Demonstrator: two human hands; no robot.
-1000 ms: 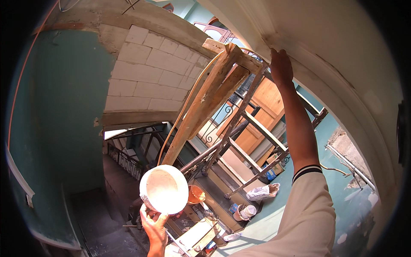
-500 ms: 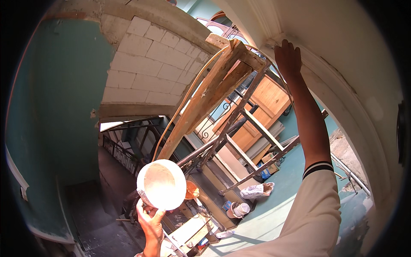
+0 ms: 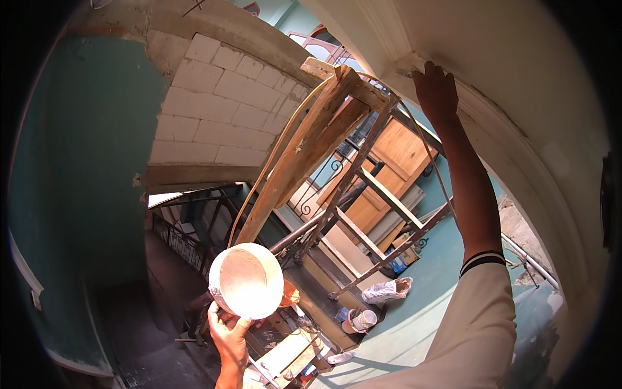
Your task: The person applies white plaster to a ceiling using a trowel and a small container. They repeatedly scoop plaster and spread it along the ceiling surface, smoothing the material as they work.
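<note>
My left hand (image 3: pixel 230 334) grips the lower edge of a round white tub (image 3: pixel 243 285), fingers underneath and at its side. The tub is tipped so its pale, brightly lit inside faces me; whitish smears mark its outer wall. High at the upper right, my right hand (image 3: pixel 435 91) is closed against the moulded white cornice (image 3: pixel 479 107). A small flat-bladed tool (image 3: pixel 404 72) shows just past its fingers, its tip at the corner of the moulding; the grip is hidden in the hand.
A wooden beam frame (image 3: pixel 304 146) with a cable stands between my arms, beside a metal scaffold frame (image 3: pixel 389 194). Far below are a bucket (image 3: pixel 359 319), a white sack (image 3: pixel 387 290), a plank (image 3: pixel 289 355) and a wooden door panel (image 3: pixel 392 172). A green wall (image 3: pixel 97 162) rises at left.
My right hand has shifted slightly left along the moulding, and more of the tool's blade shows. The tub stays in my left hand, nearly unmoved. The background has shifted slightly left.
</note>
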